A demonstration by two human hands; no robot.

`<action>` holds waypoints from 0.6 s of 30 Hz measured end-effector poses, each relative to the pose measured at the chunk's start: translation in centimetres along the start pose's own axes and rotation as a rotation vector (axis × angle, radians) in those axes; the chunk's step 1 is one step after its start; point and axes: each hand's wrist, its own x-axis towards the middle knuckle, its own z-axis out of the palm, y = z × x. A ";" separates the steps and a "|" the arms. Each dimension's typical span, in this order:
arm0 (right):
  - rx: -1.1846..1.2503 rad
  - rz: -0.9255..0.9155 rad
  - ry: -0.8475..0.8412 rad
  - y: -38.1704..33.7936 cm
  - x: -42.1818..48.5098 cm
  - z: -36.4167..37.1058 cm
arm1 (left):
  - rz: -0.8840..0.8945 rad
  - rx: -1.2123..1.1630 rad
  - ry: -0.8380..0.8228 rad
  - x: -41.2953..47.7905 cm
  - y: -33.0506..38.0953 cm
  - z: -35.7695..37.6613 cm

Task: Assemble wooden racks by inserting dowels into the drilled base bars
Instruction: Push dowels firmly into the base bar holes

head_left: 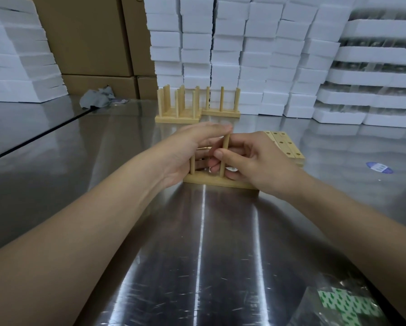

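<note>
Pale wood makes up the base bar [218, 182], laid mid-worktop [220, 243] with a left dowel [192, 164] upright in it. The middle dowel [225, 149] is pinched by the right hand [256, 161] and touched on top by the left hand's [185, 147] straight fingers. White foam boxes [230, 43] are stacked behind the steel surface.

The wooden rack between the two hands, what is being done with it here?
A person is assembling it on the metal table. The base bar lies flat, and a left dowel and a middle dowel stand in it. The right hand pinches the middle dowel at mid-height, and the left hand touches its top with the fingertips. Finished racks stand behind; spare drilled bars lie to the right.
</note>
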 end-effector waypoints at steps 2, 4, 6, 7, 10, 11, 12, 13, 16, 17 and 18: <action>-0.006 -0.001 -0.004 0.0 0.0 0.1 | -0.026 -0.042 -0.015 0.0 0.2 -0.2; -0.035 -0.026 -0.005 0.1 0.0 0.1 | -0.036 -0.066 -0.030 0.0 0.2 -0.5; -0.055 -0.052 -0.011 0.2 -0.1 0.1 | -0.029 -0.055 -0.068 0.0 0.2 -0.8; -0.057 -0.056 -0.014 0.3 -0.1 0.1 | -0.025 -0.052 -0.083 0.0 0.2 -0.8; -0.073 -0.060 -0.012 0.1 0.0 0.1 | -0.016 -0.054 -0.103 -0.1 0.2 -0.9; -0.074 -0.061 -0.011 0.1 0.0 0.2 | -0.005 -0.053 -0.102 -0.2 0.1 -0.9; -0.082 -0.068 -0.003 0.1 -0.1 0.2 | 0.008 -0.048 -0.096 -0.1 0.1 -0.9; -0.098 -0.079 0.007 0.1 -0.2 0.3 | 0.015 -0.037 -0.079 -0.1 0.0 -0.8; -0.122 -0.083 0.051 0.4 -0.3 0.3 | -0.017 0.076 0.029 0.0 -0.5 -0.4; -0.109 -0.076 0.063 0.5 -0.4 0.3 | -0.043 0.120 0.077 0.1 -0.6 -0.1; -0.083 -0.065 0.068 0.5 -0.3 0.3 | -0.064 0.163 0.130 0.2 -0.8 0.1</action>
